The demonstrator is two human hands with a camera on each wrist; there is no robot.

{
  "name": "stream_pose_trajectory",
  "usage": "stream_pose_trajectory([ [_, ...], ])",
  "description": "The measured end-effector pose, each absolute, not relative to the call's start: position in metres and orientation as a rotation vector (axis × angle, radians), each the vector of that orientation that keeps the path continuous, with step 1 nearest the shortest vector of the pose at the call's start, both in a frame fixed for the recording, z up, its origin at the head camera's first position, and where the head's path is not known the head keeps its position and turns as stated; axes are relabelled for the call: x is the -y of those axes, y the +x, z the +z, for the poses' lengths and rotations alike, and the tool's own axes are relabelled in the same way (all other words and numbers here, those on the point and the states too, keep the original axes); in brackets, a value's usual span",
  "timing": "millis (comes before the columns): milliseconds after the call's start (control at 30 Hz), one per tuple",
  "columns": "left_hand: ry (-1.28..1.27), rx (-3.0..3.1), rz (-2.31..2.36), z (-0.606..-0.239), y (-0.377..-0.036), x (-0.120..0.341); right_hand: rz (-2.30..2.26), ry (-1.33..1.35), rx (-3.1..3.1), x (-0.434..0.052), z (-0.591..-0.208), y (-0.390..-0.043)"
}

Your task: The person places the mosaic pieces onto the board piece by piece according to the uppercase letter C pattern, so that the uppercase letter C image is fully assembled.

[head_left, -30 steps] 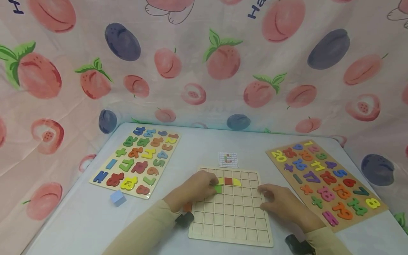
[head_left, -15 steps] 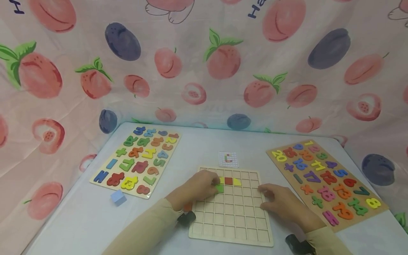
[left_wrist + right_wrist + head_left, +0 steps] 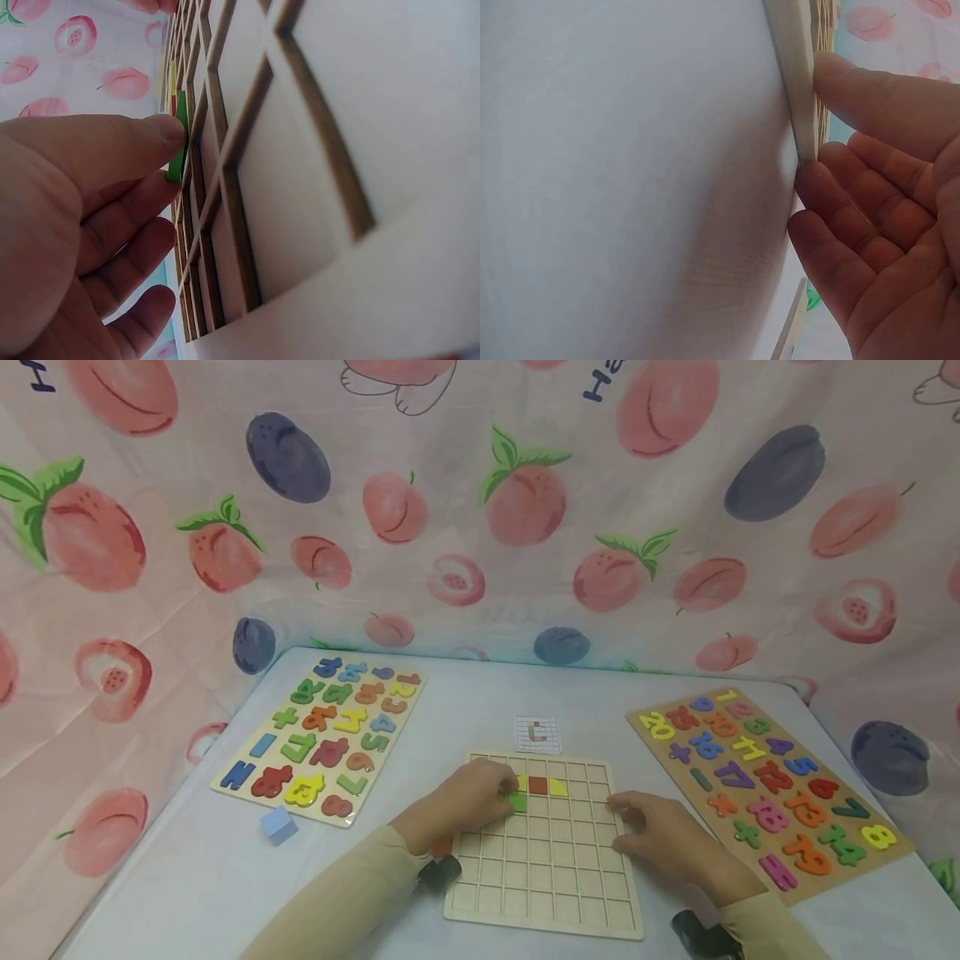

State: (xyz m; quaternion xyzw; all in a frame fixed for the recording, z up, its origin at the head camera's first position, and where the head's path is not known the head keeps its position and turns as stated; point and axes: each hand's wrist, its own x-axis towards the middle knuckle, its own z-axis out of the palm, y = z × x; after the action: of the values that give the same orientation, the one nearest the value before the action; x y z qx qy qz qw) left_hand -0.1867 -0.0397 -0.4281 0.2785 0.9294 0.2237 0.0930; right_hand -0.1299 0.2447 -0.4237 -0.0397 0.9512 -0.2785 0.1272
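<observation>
A wooden grid board point(image 3: 547, 877) lies flat on the table in front of me. In its second row from the top sit a red tile point(image 3: 537, 786) and a yellow tile point(image 3: 557, 788). My left hand point(image 3: 465, 802) pinches a green tile point(image 3: 516, 802) between thumb and fingertips, just below the left end of that row. The left wrist view shows the green tile point(image 3: 178, 139) held on edge against the grid board point(image 3: 315, 172). My right hand point(image 3: 660, 839) rests at the board's right edge. There its thumb lies on the board rim point(image 3: 795, 75) and its fingers point(image 3: 855, 210) touch the side.
A small pattern card point(image 3: 537, 734) lies just beyond the board. Number puzzle boards lie at the left point(image 3: 322, 735) and at the right point(image 3: 765, 785). A pale blue block point(image 3: 277, 825) sits near the left one. An orange piece point(image 3: 442, 846) shows under my left wrist. Fruit-print cloth hangs behind.
</observation>
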Motion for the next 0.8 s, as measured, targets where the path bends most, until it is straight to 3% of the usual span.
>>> stream_pose_trajectory([
  [800,0.817,-2.774,0.676,-0.4267,-0.1864,0.0387,-0.814,-0.14,-2.768,-0.2468,-0.4235,-0.1304],
])
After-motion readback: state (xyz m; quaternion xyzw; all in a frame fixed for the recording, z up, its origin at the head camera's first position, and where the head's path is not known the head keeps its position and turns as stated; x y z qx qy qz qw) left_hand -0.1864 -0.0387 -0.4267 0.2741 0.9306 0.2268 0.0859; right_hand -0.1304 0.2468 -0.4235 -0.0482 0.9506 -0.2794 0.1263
